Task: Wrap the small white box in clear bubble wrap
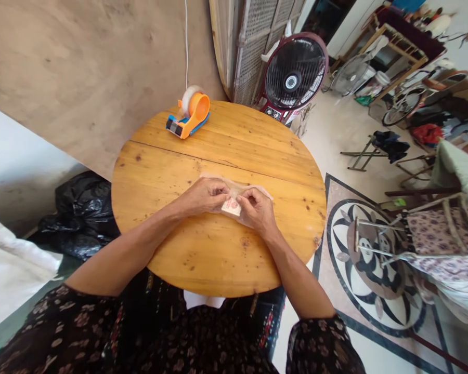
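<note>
A small cream-white piece with red print (pixel 231 206) lies between my hands over the middle of the round wooden table (pixel 214 259). Thin clear plastic (pixel 236 185), which looks like a bag or a sheet, spreads around and behind it. My left hand (pixel 209 196) pinches the plastic at the piece's left side, thumb against fingers. From the right, my right hand (pixel 259 210) also pinches the plastic, its thumb close to the printed piece. The fingers partly hide the plastic, and I cannot tell whether the piece is fully inside it.
An orange and blue tape dispenser (pixel 194 117) with a tape roll stands at the table's back left. Beyond the far right edge is a dark red fan (pixel 292 78). Black plastic bags (pixel 83 213) lie left of the table; a folding stool (pixel 368 150) stands on the right.
</note>
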